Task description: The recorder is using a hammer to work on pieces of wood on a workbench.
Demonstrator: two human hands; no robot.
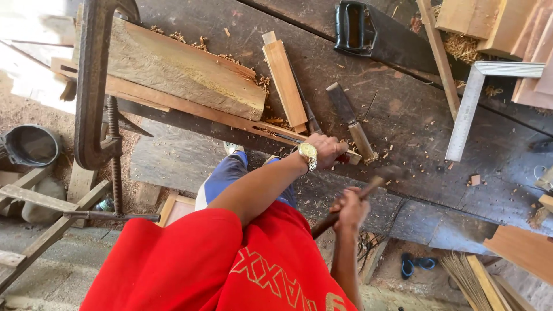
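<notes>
The big iron clamp (95, 86) pins my wooden strip (190, 106) to the bench (403, 115). My left hand (325, 148) grips a chisel at its right end; my right hand (348, 208) is closed round the hammer (368, 187). Chips lie around; I judge the cut only partly done.

No packages, labels, signs or screens to report on this workbench or around it. The only lettering anywhere is the print on the person's red shirt (230, 270), low in the view: pale, blocky characters running across the cloth near the bottom edge, partly cut off by the frame.
</notes>
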